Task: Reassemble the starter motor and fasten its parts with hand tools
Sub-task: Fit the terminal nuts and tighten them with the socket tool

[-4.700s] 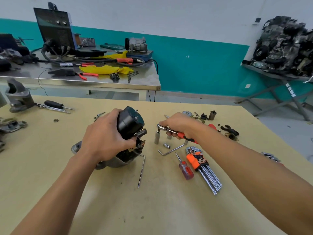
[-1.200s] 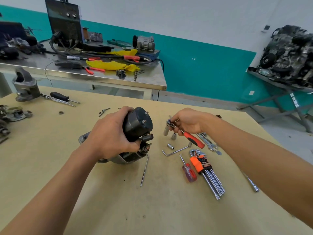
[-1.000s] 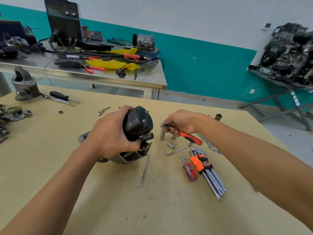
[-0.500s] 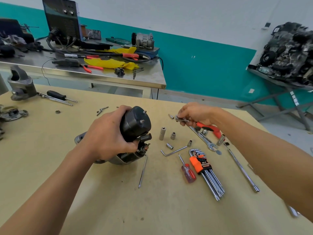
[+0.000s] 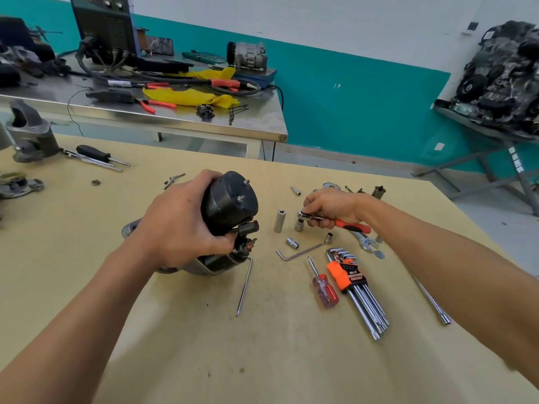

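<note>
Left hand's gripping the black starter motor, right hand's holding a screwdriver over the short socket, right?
Not a screwdriver; that lies untouched. The head view shows the right hand holding a red-handled ratchet over the short socket. The left hand does grip the starter motor.

The starter motor stands tilted near the middle of the table. Its black cylindrical body is uppermost, and the round end cap with small studs faces far and right. Its grey metal housing rests on the tabletop. The left hand grips the body. To the right, the right hand holds a red-handled ratchet, its chrome head directly over a short upright socket. A taller socket stands upright between motor and ratchet.
</note>
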A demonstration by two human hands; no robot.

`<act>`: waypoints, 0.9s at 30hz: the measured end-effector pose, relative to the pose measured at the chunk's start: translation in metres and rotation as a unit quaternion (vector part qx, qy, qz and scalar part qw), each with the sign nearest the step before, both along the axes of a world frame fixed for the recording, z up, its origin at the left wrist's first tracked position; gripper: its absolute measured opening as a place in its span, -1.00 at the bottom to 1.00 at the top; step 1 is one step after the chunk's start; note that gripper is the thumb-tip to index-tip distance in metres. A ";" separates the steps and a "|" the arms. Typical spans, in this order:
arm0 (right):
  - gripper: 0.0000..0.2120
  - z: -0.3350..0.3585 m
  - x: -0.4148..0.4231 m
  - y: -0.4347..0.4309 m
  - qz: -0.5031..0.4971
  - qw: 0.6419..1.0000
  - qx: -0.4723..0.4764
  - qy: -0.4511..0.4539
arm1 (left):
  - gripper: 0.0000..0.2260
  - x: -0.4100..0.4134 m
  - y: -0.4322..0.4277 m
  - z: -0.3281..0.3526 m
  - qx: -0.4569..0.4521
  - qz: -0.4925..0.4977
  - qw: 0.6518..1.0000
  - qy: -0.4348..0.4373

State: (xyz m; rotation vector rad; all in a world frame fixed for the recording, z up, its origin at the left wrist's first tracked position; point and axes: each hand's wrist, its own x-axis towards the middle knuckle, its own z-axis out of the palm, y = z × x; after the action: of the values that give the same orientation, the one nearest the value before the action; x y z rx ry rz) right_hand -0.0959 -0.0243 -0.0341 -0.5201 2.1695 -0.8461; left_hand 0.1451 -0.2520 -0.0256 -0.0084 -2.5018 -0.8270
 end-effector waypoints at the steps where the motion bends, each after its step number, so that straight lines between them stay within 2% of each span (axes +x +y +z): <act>1: -0.87 0.000 0.000 0.000 0.001 1.000 0.002 0.002 | -0.31 0.000 0.000 0.000 0.000 0.000 1.000 0.001; 7: -0.85 0.000 0.007 -0.003 -0.020 1.000 -0.008 0.009 | -0.32 0.000 0.000 -0.001 0.005 0.002 1.000 0.001; 18: -0.77 -0.010 0.034 -0.024 -0.193 0.981 -0.026 0.018 | -0.30 0.001 0.001 0.000 0.000 0.004 1.000 0.004; 24: -0.77 0.001 0.045 -0.025 -0.162 0.987 -0.011 -0.004 | -0.31 0.001 0.001 0.000 -0.002 0.007 1.000 0.006; 25: -0.75 0.006 0.048 -0.024 -0.153 0.988 -0.008 0.007 | -0.31 0.001 0.001 0.000 -0.005 0.008 1.000 0.007; 27: -0.72 0.018 0.054 -0.020 -0.131 0.988 -0.010 0.084 | -0.31 0.001 0.001 0.000 -0.010 0.010 1.000 0.010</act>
State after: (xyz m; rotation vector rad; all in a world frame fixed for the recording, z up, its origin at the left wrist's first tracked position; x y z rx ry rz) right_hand -0.0421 -0.0445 -0.0162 -0.3295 2.4217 -0.9963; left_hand 0.1463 -0.2511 -0.0252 0.0027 -2.4860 -0.7905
